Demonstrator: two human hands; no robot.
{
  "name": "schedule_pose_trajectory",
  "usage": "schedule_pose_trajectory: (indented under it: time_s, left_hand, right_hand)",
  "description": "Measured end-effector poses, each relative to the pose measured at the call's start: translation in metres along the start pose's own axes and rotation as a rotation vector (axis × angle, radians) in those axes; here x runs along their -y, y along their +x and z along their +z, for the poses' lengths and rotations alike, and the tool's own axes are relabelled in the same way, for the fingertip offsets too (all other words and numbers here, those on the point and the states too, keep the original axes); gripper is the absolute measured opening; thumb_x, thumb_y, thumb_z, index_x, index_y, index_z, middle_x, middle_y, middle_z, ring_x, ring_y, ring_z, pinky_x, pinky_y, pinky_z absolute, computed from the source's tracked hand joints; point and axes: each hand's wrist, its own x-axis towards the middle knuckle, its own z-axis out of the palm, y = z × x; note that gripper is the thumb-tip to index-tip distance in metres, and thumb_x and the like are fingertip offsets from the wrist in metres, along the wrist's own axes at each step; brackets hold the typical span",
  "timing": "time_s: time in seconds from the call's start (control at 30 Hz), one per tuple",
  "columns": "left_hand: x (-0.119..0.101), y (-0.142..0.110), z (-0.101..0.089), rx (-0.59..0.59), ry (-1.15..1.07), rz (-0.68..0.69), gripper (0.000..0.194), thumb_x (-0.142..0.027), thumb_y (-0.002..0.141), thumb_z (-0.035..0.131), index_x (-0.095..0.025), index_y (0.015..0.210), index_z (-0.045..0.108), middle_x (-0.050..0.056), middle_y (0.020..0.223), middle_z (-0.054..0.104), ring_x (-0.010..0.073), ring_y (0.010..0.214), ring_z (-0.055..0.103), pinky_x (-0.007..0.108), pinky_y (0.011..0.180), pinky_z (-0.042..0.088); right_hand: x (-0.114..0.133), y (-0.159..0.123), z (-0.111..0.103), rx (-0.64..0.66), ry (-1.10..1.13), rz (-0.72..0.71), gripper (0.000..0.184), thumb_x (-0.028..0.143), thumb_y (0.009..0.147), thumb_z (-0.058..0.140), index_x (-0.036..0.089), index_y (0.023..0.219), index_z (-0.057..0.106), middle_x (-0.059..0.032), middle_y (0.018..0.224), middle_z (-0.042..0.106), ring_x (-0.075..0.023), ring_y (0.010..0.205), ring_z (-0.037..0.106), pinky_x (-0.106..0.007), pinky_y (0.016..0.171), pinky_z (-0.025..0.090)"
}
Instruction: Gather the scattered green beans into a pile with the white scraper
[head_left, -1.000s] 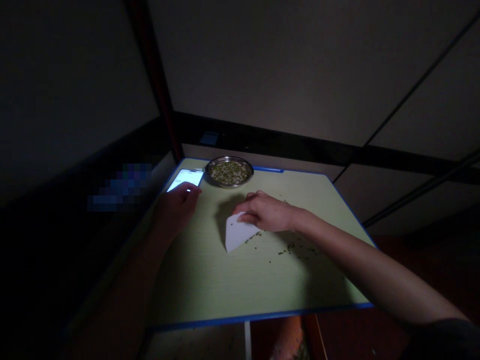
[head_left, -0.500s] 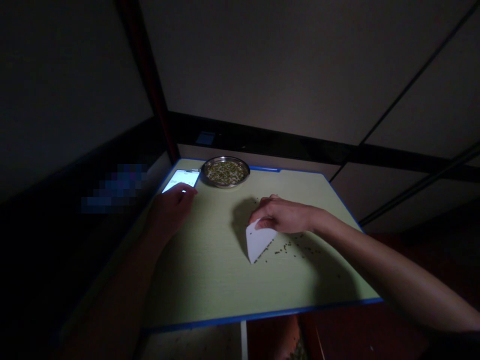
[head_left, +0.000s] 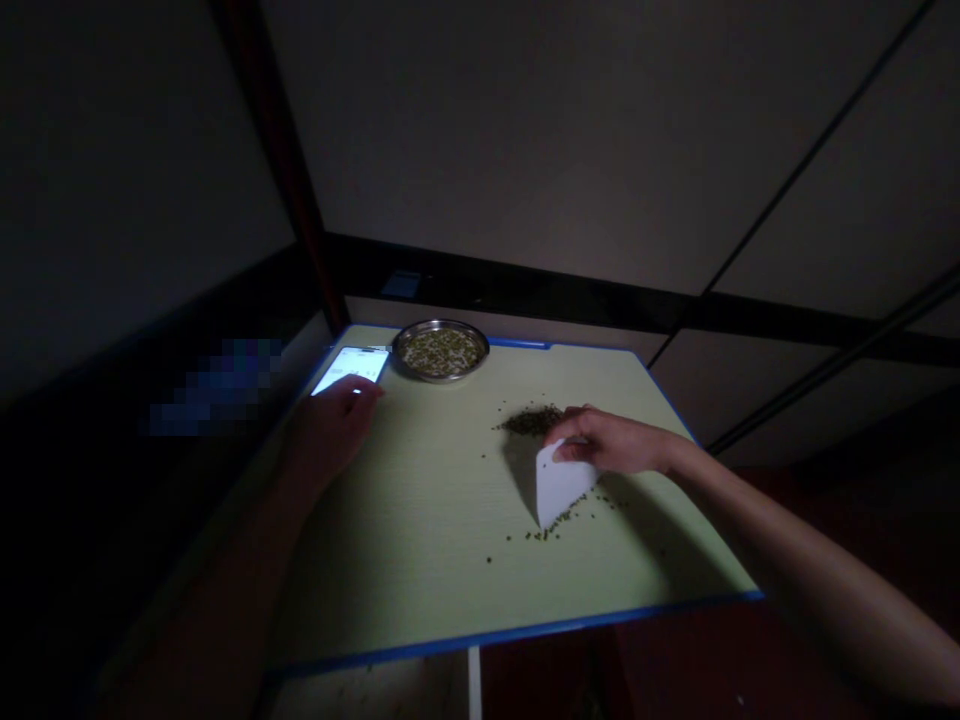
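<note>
My right hand pinches a white dough scraper, a thin flat piece standing tilted with its lower edge on the table. Small dark green beans, like mung beans, lie along that edge. Behind my fingers a denser pile of beans is partly in shadow and partly hidden by the hand. At the table's left side, my left hand lies over the near end of a lit phone. Its fingers look curled, but darkness hides what they grip.
A round steel bowl with green beans and pale bits in it stands at the back left, beside the phone. The pale green table has a blue rim. Dark cabinet panels rise behind it. Below the front edge are open compartments.
My right hand has moved the scraper rightward and slightly nearer to me. The bean pile behind it has come into sight. My left hand stays by the phone; the whole view has shifted slightly.
</note>
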Motion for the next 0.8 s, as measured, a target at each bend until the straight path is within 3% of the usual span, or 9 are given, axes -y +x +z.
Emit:
schedule_pose_trajectory:
  time_s: [0.17, 0.27, 0.43, 0.6, 0.8]
  left_hand:
    - [-0.002, -0.001, 0.001, 0.009, -0.006, -0.022, 0.038, -0.05, 0.086, 0.043, -0.021, 0.092, 0.067, -0.001, 0.057, 0.059, 0.0156, 0.054, 0.053, 0.026, 0.051, 0.033]
    - [-0.003, -0.001, 0.001, -0.002, -0.008, -0.02, 0.037, -0.049, 0.085, 0.043, -0.021, 0.091, 0.067, -0.001, 0.057, 0.059, 0.0158, 0.055, 0.053, 0.025, 0.052, 0.033]
    - [-0.001, 0.0, 0.002, -0.013, -0.018, -0.003, 0.035, -0.049, 0.085, 0.045, -0.021, 0.088, 0.066, -0.002, 0.056, 0.058, 0.0161, 0.056, 0.053, 0.025, 0.052, 0.033]
    - [0.002, -0.002, 0.002, -0.009, -0.057, 0.021, 0.036, -0.05, 0.086, 0.044, -0.021, 0.089, 0.065, -0.002, 0.055, 0.056, 0.016, 0.056, 0.053, 0.025, 0.051, 0.035]
    - [0.004, -0.003, 0.001, 0.005, -0.056, 0.032, 0.036, -0.049, 0.086, 0.044, -0.02, 0.091, 0.065, -0.002, 0.056, 0.058, 0.0159, 0.056, 0.055, 0.025, 0.052, 0.036]
  right_hand:
    - [0.007, 0.003, -0.004, -0.209, -0.055, 0.025, 0.021, 0.019, 0.09, 0.05, 0.017, 0.102, 0.068, -0.0038, 0.088, 0.069, -0.0151, 0.076, 0.06, -0.027, 0.068, 0.045]
    - [0.018, 0.022, 0.0, -0.343, -0.205, 0.085, 0.02, 0.021, 0.09, 0.051, 0.018, 0.103, 0.066, -0.0053, 0.089, 0.07, -0.0159, 0.077, 0.061, -0.027, 0.069, 0.042]
    - [0.036, 0.062, 0.016, -0.416, -0.449, 0.151, 0.022, 0.025, 0.092, 0.047, 0.02, 0.104, 0.065, -0.0096, 0.093, 0.071, -0.0204, 0.083, 0.063, -0.029, 0.07, 0.039]
    - [0.034, 0.082, 0.021, -0.37, -0.501, 0.097, 0.021, 0.024, 0.091, 0.047, 0.02, 0.102, 0.065, -0.0081, 0.087, 0.07, -0.0196, 0.08, 0.062, -0.03, 0.071, 0.038]
    - [0.027, 0.076, 0.017, -0.217, -0.367, -0.164, 0.018, 0.019, 0.089, 0.049, 0.022, 0.094, 0.067, -0.0018, 0.082, 0.068, -0.0166, 0.082, 0.058, -0.03, 0.077, 0.038]
